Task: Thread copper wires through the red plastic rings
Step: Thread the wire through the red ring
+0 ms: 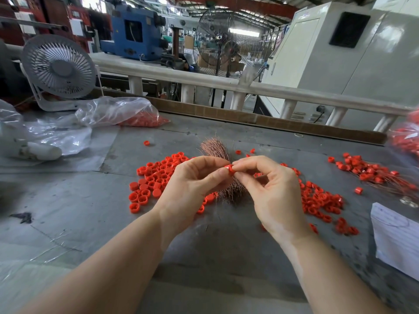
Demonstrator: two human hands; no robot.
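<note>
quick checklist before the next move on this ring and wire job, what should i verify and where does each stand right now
1. Ring held firmly: ok. The left hand and right hand both pinch one red ring at their fingertips.
2. Wire in the ring: cannot tell. No single strand shows at the ring.
3. Wire supply within reach: ok. The copper wire bundle lies just behind the hands.
4. Loose rings at hand: ok. The left pile of rings and right pile of rings flank the hands.
5. Room for finished pieces: ok. The threaded rings sit far right on the table.
</note>
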